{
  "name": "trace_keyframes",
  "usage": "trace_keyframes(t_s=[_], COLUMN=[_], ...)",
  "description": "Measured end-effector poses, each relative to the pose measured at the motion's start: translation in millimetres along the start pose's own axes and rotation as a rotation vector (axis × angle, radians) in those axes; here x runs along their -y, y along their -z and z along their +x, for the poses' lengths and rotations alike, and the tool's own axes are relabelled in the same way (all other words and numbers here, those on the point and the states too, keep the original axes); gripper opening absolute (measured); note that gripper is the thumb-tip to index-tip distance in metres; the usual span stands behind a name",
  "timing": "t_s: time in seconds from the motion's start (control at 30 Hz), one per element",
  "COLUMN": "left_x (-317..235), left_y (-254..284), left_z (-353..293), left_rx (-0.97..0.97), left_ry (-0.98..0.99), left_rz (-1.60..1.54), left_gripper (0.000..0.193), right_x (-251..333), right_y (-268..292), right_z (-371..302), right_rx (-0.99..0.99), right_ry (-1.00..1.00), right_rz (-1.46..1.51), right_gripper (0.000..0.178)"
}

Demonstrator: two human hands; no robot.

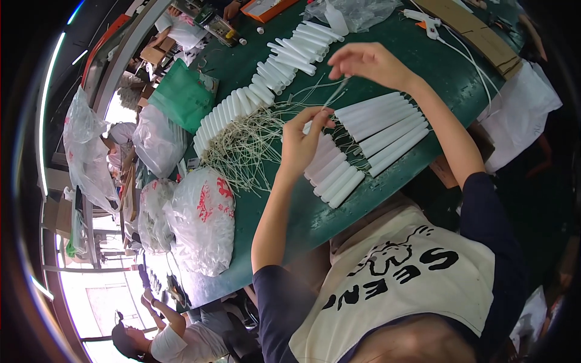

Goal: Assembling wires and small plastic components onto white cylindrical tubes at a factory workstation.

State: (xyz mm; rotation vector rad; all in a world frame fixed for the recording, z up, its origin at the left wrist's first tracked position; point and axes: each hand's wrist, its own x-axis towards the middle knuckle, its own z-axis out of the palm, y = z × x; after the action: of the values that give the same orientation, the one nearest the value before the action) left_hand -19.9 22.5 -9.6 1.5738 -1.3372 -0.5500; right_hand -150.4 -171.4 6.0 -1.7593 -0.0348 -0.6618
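Carefully, I would guide the pale strand [335, 94], just above the frame's centre, with light tension so it doesn't buckle; the left hand [301, 138] pinches its lower part; the right hand's [376, 64] fingers curl loosely near its top, contact I cannot tell; wiry, tangled cords [248, 142] could snag; smooth, white cylindrical tubes [399, 149] line the glossy green desk [469, 85].
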Motion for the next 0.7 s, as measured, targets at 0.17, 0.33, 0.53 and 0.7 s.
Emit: trace_keyframes(t_s=[0.17,0.33,0.53,0.7], left_x=[6.6,6.1,10.0,16.2], left_y=[11.6,18.4,19.6,24.6], left_z=[-9.1,-21.2,-29.6,-33.4], left_rx=[-0.106,-0.092,-0.040,-0.032], left_ry=[0.003,0.014,0.074,0.066], left_rz=[-0.140,-0.124,-0.102,-0.085], left_gripper=[0.023,0.022,0.022,0.024], right_x=[-78.6,-126.2,-148.9,-134.1], right_y=[10.9,-5.0,-14.9,-14.0], right_z=[41.0,75.5,89.1,82.5], right_rx=[-0.202,-0.211,-0.284,-0.324], right_ry=[-0.002,0.030,-0.006,-0.137], right_rz=[-0.534,-0.753,-0.708,-0.652], right_gripper=[0.025,0.028,0.023,0.015])
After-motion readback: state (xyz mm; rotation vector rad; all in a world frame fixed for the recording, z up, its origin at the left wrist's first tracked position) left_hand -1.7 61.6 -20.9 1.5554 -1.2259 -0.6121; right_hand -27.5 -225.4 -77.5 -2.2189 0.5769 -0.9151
